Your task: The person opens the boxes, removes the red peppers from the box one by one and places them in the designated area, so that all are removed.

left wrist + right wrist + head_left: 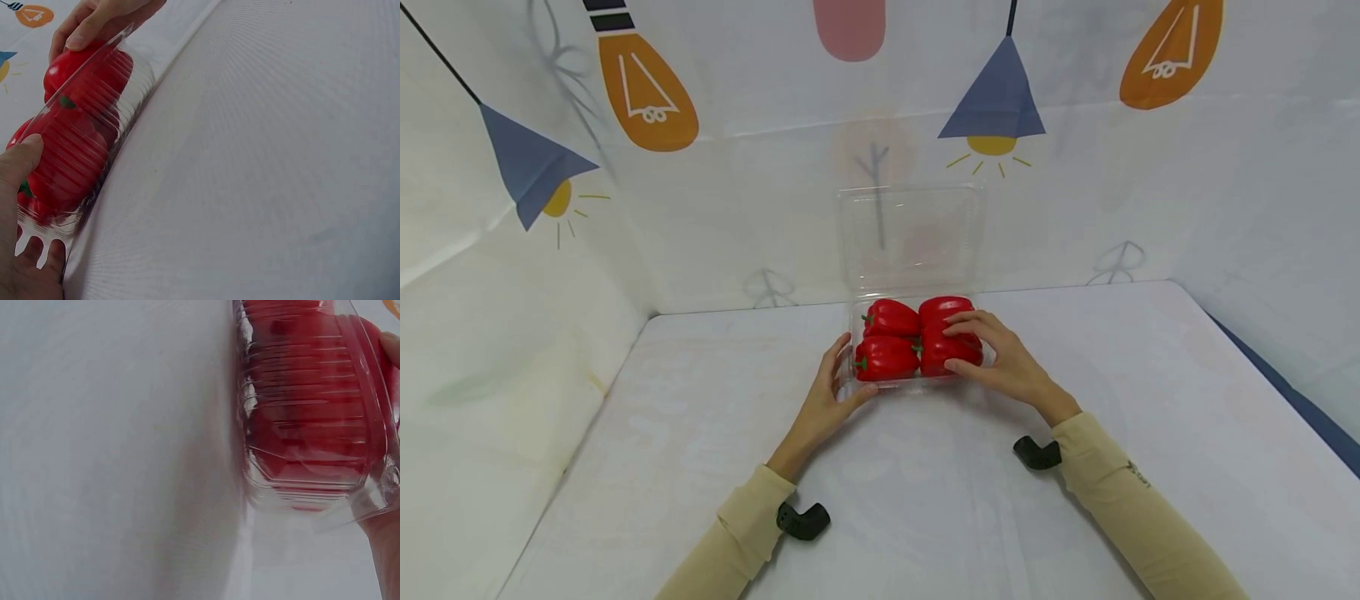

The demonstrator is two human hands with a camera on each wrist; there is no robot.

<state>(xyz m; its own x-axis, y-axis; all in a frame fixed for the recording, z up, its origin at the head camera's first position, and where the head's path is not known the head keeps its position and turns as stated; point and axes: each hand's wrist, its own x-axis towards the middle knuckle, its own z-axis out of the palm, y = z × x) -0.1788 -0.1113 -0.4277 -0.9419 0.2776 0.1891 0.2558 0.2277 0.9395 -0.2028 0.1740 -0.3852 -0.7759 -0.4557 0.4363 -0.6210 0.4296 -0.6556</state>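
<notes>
Red glossy bell peppers [887,358], four, sit in a clear plastic hinged box [300,485] on the white table [925,492], left grip [823,404] curled round its corner, right grip [1009,364] half-closed about the front-right pepper [936,354], where uneven pressure could tip the box.

I am remotely logging: clear ribbed tub [142,79], containing green-stemmed red peppers [70,159]; left hand [9,215], gripping its left end, thumb [28,152] crossing the near rim; right hand [103,22], holding the right-end pepper [65,69]; white tabletop [250,156], spreading along the near side.
</notes>
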